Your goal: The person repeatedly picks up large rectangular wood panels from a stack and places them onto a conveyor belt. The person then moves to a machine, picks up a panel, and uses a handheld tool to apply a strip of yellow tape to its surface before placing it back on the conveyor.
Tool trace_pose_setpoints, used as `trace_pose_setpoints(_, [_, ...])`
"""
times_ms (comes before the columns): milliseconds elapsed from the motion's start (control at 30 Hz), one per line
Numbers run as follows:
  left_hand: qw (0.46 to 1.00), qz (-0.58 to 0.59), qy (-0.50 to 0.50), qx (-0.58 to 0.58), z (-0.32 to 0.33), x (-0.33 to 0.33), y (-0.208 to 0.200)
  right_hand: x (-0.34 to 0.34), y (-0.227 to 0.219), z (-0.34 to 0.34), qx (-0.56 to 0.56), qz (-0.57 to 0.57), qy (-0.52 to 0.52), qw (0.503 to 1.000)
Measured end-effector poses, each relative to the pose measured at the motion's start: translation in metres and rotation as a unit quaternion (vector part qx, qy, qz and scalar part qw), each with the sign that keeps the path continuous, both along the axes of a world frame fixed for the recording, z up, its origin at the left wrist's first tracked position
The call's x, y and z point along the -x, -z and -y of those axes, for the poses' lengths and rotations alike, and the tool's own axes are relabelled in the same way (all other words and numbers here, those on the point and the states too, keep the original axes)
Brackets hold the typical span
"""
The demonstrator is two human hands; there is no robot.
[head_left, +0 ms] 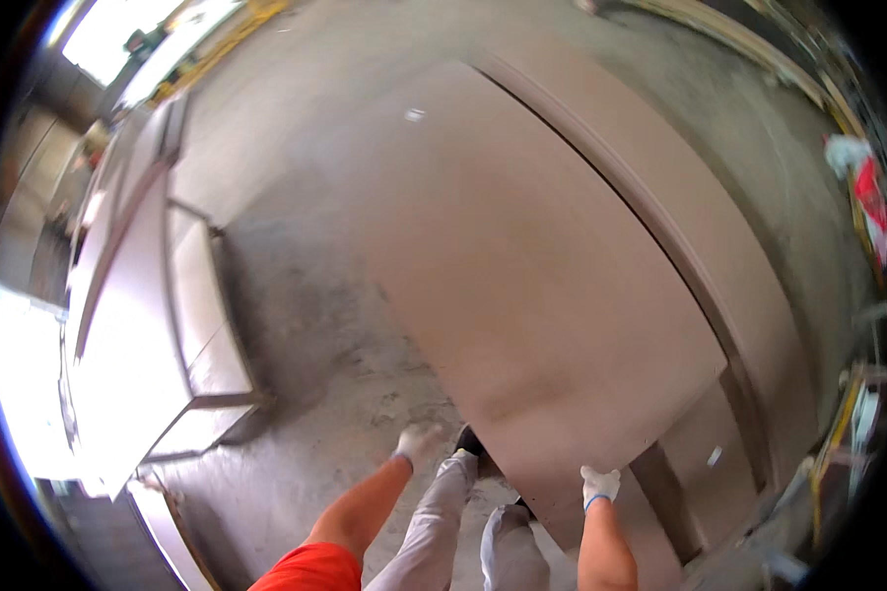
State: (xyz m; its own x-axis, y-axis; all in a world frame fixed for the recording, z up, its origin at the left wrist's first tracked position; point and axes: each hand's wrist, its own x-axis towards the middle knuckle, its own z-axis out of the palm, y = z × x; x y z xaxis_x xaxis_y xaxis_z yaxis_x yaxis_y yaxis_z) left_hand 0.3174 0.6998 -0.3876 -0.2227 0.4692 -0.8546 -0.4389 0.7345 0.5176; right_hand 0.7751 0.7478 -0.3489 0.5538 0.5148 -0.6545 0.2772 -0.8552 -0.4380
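A large pale-brown flat board [532, 266] lies tilted over a stack of similar boards, reaching from the upper middle down to the lower right. My right hand [599, 485], in a white glove, grips the board's near edge. My left hand [419, 441], also in a white glove, hangs free to the left of the board's near corner, close to it, with nothing visibly in it. My legs in light trousers and a dark shoe [471, 441] show between the hands.
A stack of similar boards [749, 325] lies under and right of the held board. More stacked panels [138, 325] sit at left on the concrete floor [315, 325]. Clutter and a red-and-white object [862, 182] line the right edge.
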Motion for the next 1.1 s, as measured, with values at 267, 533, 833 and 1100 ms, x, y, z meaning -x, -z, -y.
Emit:
trace_pose_setpoints(267, [0.866,-0.088,-0.475,-0.128,0.153,0.187,-0.280,0.062,-0.160,0.026,-0.067,-0.287,-0.230,0.927])
trace_pose_setpoints(533, [0.777,0.013,-0.562,-0.284,0.200,0.411,-0.391,0.323,-0.290,0.048,-0.053,-0.391,-0.346,0.851])
trace_pose_setpoints(833, [0.752,-0.031,-0.632,-0.186,0.297,0.535,-0.383,0.697,-0.334,-0.006,-0.215,-0.287,-0.364,0.859])
trace_pose_setpoints(1100, [0.761,-0.038,-0.614,-0.207,0.352,0.486,-0.382,0.640,-0.399,0.044,-0.044,-0.290,-0.404,0.867])
